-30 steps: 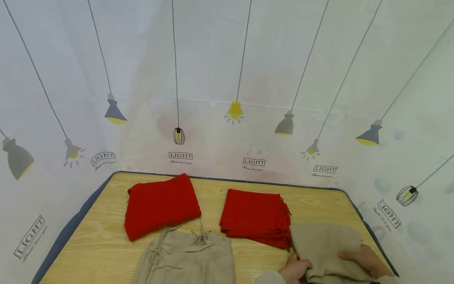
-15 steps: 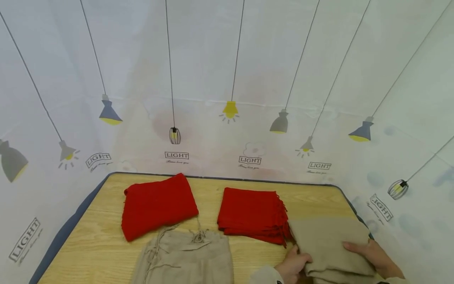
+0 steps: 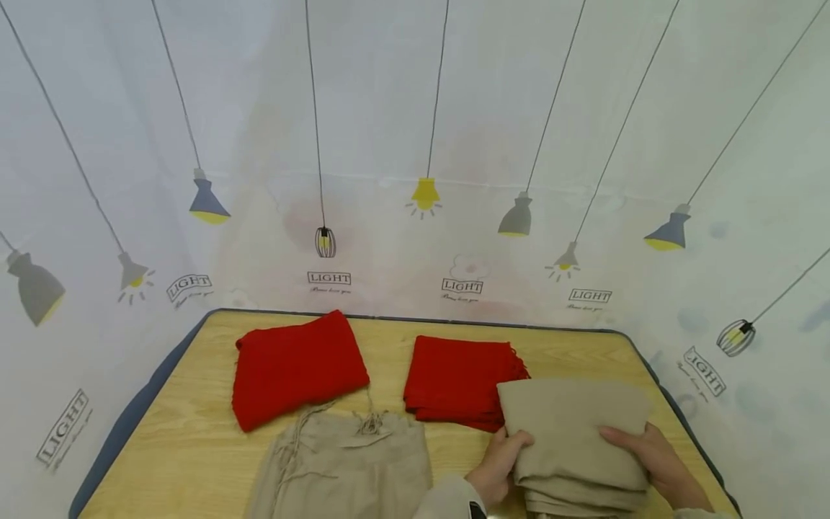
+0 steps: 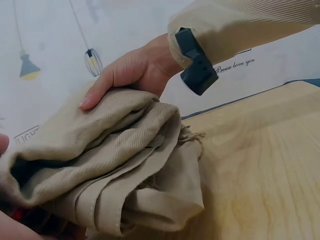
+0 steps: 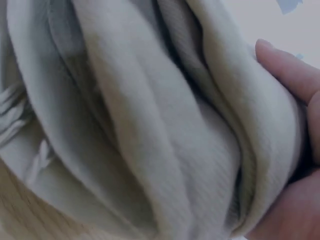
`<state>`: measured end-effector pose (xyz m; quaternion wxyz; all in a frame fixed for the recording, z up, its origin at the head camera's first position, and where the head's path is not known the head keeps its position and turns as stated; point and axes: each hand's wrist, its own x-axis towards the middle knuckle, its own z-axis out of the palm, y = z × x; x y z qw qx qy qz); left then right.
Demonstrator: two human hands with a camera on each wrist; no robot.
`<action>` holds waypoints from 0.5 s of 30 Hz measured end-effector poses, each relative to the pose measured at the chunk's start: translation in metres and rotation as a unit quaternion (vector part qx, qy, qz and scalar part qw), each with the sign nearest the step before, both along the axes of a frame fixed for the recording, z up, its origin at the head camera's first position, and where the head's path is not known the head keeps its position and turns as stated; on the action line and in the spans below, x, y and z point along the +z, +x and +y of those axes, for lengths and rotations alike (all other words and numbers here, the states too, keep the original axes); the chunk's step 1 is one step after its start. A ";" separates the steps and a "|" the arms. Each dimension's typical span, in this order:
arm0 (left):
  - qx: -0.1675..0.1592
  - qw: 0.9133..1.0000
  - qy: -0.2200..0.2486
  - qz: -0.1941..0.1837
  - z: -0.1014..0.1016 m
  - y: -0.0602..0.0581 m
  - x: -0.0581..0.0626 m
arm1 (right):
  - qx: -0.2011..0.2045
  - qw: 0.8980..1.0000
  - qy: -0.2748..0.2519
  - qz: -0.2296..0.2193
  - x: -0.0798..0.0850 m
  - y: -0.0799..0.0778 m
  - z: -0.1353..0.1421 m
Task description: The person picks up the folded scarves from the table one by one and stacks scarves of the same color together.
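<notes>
Between both hands is a folded beige scarf (image 3: 570, 425), several layers thick, at the front right of the table. My left hand (image 3: 501, 461) grips its left side, thumb on top. My right hand (image 3: 655, 461) grips the right side, its thumb (image 5: 280, 65) lying over the outer layer in the right wrist view. In the left wrist view the stacked folds (image 4: 115, 150) sag a little, and a few tassels (image 4: 192, 136) stick out beside the wooden top. The scarf's far left corner overlaps a folded red scarf (image 3: 454, 378) in the head view.
A second folded red scarf (image 3: 298, 367) lies at the back left of the wooden table (image 3: 168, 447). Another beige scarf (image 3: 350, 468) with loose tassels lies at the front middle. Wall sheeting (image 3: 382, 108) printed with lamps surrounds the table's back and sides.
Both hands have carried the beige scarf to the left, so it now covers the near right corner and fringe of the red scarf. Its folds look squarer. The other scarves stay put.
</notes>
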<state>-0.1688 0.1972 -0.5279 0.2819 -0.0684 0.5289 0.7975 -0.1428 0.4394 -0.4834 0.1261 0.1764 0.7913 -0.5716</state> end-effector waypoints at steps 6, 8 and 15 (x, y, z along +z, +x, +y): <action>0.022 0.999 -0.016 0.020 -0.020 -0.005 -0.001 | -0.004 1.000 -0.008 0.023 0.004 -0.002 -0.031; 0.026 0.999 -0.014 0.024 -0.028 -0.006 -0.001 | -0.007 0.999 -0.010 0.030 0.004 -0.003 -0.040; 0.013 1.000 0.006 0.027 -0.066 -0.010 0.001 | -0.025 0.998 -0.033 0.036 -0.002 -0.004 -0.074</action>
